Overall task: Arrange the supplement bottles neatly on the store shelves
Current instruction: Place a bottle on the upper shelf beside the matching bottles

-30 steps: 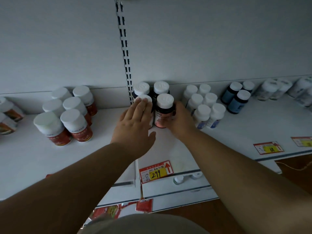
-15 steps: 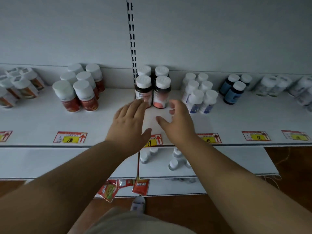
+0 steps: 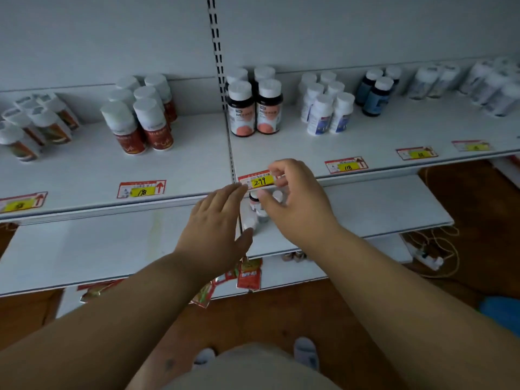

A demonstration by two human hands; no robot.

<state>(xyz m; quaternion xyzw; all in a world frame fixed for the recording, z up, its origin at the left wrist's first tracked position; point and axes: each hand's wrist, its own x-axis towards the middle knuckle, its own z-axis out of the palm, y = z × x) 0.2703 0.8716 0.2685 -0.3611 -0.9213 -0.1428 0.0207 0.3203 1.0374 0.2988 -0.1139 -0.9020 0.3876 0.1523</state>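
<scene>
- Dark bottles [image 3: 254, 108], four in a tight block, are standing upright on the upper shelf [image 3: 180, 167] just right of the slotted upright [image 3: 216, 52]; glossy dark plastic, ribbed white caps, white-and-pink labels facing front, long axis vertical.
- Red-label bottles [image 3: 140, 119] are sitting in a cluster to the left, white bottles [image 3: 326, 105] and blue bottles [image 3: 375, 91] to the right, all cylinders with white caps, upright.
- Left hand [image 3: 216, 226] is hovering below the shelf edge, fingers straight and together, holding nothing.
- Right hand [image 3: 295, 204] is hovering beside it, fingers loosely curled, thumb out, gripping nothing; fingertips are overlapping the yellow 299 price tag [image 3: 257, 180].
- Both hands are blocking part of the lower shelf [image 3: 380, 204], where small bottles [image 3: 257, 205] are showing between them, partly hidden.
- Shelves are looking like smooth matte white metal; red packets [image 3: 249, 273] are hanging under the lower shelf.
- Wood floor [image 3: 281, 319] and a white power strip [image 3: 429, 258] with cords are lying at right.
</scene>
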